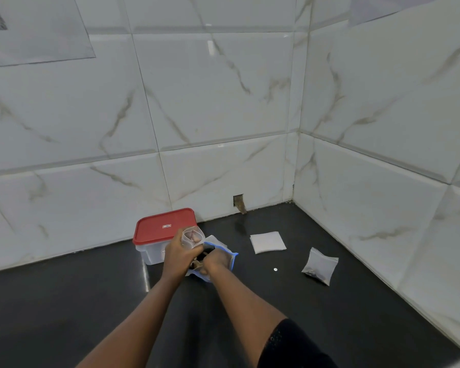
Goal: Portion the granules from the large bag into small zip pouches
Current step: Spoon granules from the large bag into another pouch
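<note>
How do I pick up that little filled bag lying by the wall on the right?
Probably pinch the filled pouch by its far, flatter end, coming from above and from the left. The dark granules have gathered at its near end, so they would hang at the bottom, and the tiled wall crowds its right side.

Glossy marbled wall tiles [223,102], dark polished counter [64,301], clear plastic pouch [193,236], seemingly plastic red lid [165,225].

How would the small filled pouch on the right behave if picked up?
Probably floppy: the filled pouch is wrinkled clear film. Its dark granules gather at the near end, so it likely sags there. Flat, so unlikely to roll.
</note>
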`<action>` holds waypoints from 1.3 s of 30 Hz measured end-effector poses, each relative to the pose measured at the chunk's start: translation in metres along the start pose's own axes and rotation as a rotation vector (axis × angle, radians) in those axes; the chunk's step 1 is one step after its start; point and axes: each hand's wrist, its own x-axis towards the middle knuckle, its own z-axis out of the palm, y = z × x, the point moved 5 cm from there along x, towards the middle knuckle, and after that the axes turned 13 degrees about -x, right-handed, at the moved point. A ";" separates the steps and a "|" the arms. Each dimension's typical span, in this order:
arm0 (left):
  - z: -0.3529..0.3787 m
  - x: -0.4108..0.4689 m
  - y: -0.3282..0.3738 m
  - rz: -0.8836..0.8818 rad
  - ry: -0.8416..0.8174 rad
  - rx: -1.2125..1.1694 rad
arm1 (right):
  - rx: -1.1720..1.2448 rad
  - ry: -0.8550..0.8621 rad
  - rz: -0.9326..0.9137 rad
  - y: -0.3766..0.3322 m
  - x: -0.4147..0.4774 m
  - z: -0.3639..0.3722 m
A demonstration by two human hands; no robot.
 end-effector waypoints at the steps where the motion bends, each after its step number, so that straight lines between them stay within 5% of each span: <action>1: 0.002 0.000 0.000 -0.001 0.002 0.003 | 0.039 -0.010 0.007 0.000 0.000 -0.002; 7: 0.014 0.000 0.001 -0.014 0.037 -0.015 | -0.017 0.035 -0.105 -0.007 0.002 -0.016; 14: 0.022 -0.002 0.009 -0.036 0.149 -0.083 | -0.779 0.153 -0.349 -0.047 -0.003 -0.044; 19: 0.031 0.000 0.003 -0.100 0.203 -0.109 | -0.886 0.170 -0.391 -0.085 -0.016 -0.074; 30: 0.049 -0.006 -0.010 -0.126 0.031 -0.063 | -0.818 0.163 -0.526 -0.153 -0.051 -0.120; 39: 0.055 -0.015 -0.012 -0.143 -0.031 -0.023 | -1.403 0.139 -0.802 -0.124 -0.070 -0.069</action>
